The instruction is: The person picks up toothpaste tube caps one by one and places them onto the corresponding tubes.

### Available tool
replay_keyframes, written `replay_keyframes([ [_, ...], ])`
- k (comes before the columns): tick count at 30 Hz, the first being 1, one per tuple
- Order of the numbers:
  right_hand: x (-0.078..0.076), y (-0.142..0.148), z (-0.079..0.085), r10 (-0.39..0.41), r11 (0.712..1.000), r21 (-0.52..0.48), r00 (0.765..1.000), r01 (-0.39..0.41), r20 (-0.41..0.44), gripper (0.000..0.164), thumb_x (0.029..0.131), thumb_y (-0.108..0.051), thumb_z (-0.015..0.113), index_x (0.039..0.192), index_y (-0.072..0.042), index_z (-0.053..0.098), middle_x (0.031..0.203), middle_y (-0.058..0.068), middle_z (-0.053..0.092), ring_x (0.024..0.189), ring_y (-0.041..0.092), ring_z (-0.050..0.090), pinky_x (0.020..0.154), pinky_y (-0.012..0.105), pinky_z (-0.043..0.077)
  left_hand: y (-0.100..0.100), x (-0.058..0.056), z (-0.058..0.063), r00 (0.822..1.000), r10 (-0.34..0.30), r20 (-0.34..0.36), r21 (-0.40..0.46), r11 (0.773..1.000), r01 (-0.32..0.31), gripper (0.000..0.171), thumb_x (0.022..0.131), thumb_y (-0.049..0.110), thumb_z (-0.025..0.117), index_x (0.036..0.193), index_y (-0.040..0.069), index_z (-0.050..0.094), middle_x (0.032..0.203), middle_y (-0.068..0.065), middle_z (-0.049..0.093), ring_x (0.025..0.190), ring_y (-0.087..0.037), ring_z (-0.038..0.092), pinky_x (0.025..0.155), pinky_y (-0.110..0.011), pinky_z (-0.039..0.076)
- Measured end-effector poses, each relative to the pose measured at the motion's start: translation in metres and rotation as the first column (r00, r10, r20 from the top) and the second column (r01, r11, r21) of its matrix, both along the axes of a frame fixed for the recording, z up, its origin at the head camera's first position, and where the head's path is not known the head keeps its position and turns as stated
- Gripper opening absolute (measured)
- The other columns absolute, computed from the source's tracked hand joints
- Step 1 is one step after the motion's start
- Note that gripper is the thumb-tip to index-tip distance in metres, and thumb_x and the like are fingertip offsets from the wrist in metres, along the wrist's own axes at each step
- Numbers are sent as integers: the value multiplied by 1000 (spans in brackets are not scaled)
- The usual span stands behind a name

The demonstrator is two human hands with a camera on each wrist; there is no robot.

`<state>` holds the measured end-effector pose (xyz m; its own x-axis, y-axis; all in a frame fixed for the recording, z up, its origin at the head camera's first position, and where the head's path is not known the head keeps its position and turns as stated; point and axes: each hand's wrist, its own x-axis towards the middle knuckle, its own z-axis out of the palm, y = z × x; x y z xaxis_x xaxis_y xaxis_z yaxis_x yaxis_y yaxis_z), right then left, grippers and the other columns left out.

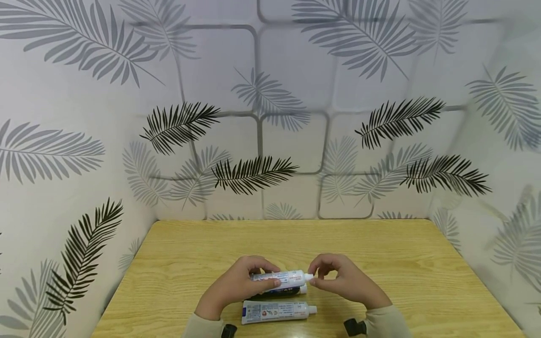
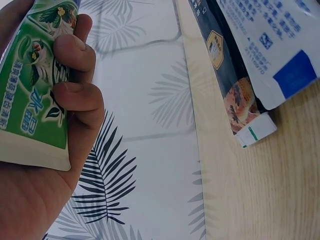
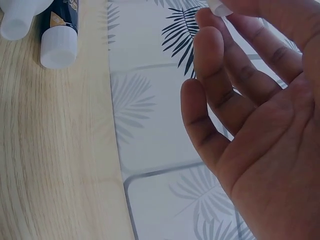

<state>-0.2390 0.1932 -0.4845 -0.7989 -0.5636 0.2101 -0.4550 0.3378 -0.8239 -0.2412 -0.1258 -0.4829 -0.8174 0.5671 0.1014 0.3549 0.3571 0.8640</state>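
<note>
My left hand grips a toothpaste tube just above the table, its cap end pointing right. Seen from the left wrist, the fingers curl round the tube's green printed side. With thumb and fingertips, my right hand pinches the small white cap at the tube's end; whether the cap is loose cannot be told. A dark toothpaste tube with a white cap lies behind and partly under the held one in the head view. Nearer me lies a white toothpaste tube with a blue end.
The tubes lie near the front edge of a light wooden table. A white wall covering with grey and black leaf prints rises behind the table and along both sides.
</note>
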Motion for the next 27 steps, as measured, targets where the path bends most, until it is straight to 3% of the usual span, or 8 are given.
replay_keyframes([
  [9, -1, -1, -3, -29, 1000, 3, 1000, 29, -11, 6, 102, -25, 75, 107, -25, 76, 107, -3, 75, 83, 13, 63, 78, 36, 55, -1, 4, 5, 997, -2, 82, 57, 998, -3, 23, 98, 32, 79, 120, 26, 80, 115, -4, 75, 78, -15, 70, 68, -31, 61],
  [27, -1, 0, -5, -39, 999, 22, 999, 39, 21, 5, 102, -27, 74, 105, -25, 77, 104, -2, 75, 75, 9, 56, 68, 31, 50, -1, 4, 6, 998, 3, 66, 40, 999, -6, 22, 98, 32, 80, 119, 29, 81, 114, -2, 76, 86, -14, 70, 72, -29, 60],
])
